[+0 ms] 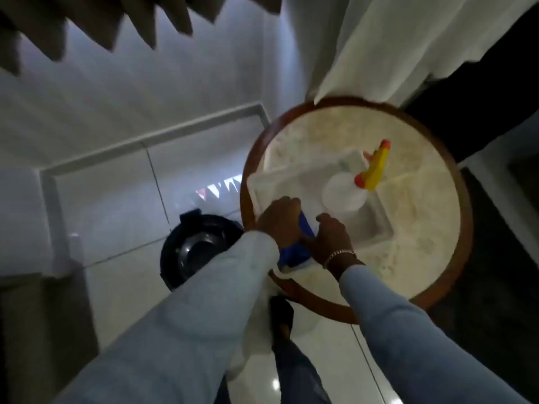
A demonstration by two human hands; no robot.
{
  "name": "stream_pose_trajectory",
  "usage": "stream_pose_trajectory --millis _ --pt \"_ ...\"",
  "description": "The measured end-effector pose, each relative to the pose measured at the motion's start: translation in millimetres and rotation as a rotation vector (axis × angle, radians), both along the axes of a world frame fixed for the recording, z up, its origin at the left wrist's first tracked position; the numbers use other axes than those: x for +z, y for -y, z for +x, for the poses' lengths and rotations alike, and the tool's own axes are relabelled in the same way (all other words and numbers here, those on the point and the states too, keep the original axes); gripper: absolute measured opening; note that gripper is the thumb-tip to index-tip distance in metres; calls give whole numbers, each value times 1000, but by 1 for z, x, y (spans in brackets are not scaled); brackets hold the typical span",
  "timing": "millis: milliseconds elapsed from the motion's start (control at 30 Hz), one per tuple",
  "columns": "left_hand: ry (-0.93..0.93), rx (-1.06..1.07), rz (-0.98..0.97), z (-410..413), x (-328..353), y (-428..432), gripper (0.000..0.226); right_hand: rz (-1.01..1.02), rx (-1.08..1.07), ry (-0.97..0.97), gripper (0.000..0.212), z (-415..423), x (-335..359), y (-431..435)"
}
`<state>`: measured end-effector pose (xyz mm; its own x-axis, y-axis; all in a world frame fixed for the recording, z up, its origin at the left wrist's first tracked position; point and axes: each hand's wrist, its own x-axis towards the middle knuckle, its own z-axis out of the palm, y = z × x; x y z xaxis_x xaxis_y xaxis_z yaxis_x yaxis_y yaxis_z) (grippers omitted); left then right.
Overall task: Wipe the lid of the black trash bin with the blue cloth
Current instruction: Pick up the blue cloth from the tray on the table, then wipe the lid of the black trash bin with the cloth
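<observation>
On round desk (431, 158), near edge: left hand (280, 221) and right hand (332, 239), fingers curled onto blue cloth (294, 252) over white tray (376, 225). Black trash bin (192, 246) on floor, left.

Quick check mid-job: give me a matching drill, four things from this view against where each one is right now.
Things:
1. cloth
2. bin
3. spray bottle
4. tray

Places:
A. on the floor, left of the table
B. on the round table
C. between both hands
D. standing in the tray

Pairs: 1-C, 2-A, 3-D, 4-B
</observation>
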<state>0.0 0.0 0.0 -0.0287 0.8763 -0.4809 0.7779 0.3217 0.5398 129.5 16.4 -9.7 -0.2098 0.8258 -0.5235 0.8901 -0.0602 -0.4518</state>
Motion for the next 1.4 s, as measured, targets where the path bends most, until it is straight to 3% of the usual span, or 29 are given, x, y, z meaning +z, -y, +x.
stream_pose_trajectory --millis 133,267,433,533,633,767,867,967,1100,1167,1267,1333,1400 --pt "-118 -162 -99 2 -35 -22 47 -36 -40 47 55 -3 -40 5" --pt "-37 -106 -96 -2 -51 -34 41 43 -112 15 65 -3 -57 13" --pt "294 111 -108 -23 -37 -30 59 65 -234 -200 28 -1 -37 3" --pt "636 347 -51 -47 -5 -7 54 6 -337 -571 17 1 -1 10" --pt "963 552 32 -73 15 39 42 -90 -379 -947 30 -20 26 36" --pt "1138 995 104 -107 -7 107 36 -258 -404 -937 62 -72 -3 92" --pt "976 1170 173 -131 -60 152 33 -348 -452 -855 49 -114 -59 129" --pt "714 1161 258 -155 -116 184 38 -322 -507 -791 35 -147 -118 139" --pt "603 1141 400 -189 -180 213 47 -347 -594 -791 25 -178 -177 121" --pt "417 985 408 -199 -207 226 61 -339 -524 -752 21 -188 -196 106" --pt "246 597 255 -206 -245 243 104 -248 -325 -590 19 -195 -223 88" --pt "142 360 173 -212 -266 249 131 -71 -95 -345 32 -192 -238 87" --pt "54 215 173 -219 -279 247 142 219 123 -158 53 -181 -248 91"
